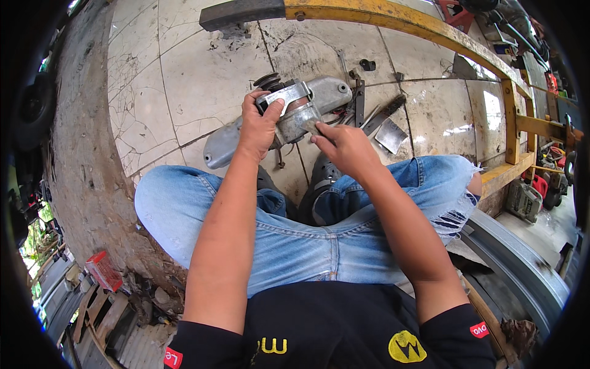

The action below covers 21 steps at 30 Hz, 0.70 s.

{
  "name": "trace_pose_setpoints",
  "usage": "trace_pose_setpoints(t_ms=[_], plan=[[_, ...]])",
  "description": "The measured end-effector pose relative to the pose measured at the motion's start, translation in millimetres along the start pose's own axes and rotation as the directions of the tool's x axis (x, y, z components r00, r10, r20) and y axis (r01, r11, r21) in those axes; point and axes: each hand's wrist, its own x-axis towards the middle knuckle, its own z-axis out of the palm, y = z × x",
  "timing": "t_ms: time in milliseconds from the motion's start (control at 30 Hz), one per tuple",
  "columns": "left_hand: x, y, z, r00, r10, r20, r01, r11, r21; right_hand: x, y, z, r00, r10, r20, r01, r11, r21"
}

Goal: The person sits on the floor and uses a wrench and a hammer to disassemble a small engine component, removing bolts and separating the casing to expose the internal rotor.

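Note:
My left hand (261,120) is closed round a motor-like metal unit, its thumb pressed on a shiny silver bracket (290,97). A black grooved pulley (268,81) sticks out at the unit's far left end. My right hand (347,144) is closed at the unit's near right side, fingers pinched on a small flat greyish piece (312,127) whose kind I cannot make out. The unit rests across a long grey metal housing (222,142) with rounded ends and a hole near each end. Both lie on the floor just beyond my feet.
Right of the housing lie a dark brush-like tool (391,107), a metal plate (391,136), a flat dark bar (360,104) and a wrench (343,61). A yellow metal frame (405,18) spans the far side and right. A red crate (104,270) stands at the lower left.

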Motion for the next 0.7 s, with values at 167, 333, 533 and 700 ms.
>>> trace_pose_setpoints(t_ms=[167,333,533,700], plan=[[3,0,-2,0.999,0.015,0.031,-0.016,1.000,0.013,3,-4,0,1.000,0.000,-0.016,0.000,1.000,0.027],[2,-5,-2,1.000,0.021,0.000,-0.021,0.999,0.025,-1,-1,3,0.999,-0.012,-0.048,0.013,1.000,0.025],[3,-12,-5,1.000,0.028,-0.001,-0.028,0.999,0.035,0,0,1,1.000,-0.008,-0.006,0.009,1.000,0.024],[8,-17,-9,0.999,0.053,-0.003,-0.052,0.996,0.069,6,-5,-1,1.000,0.018,0.005,-0.018,1.000,0.014]])
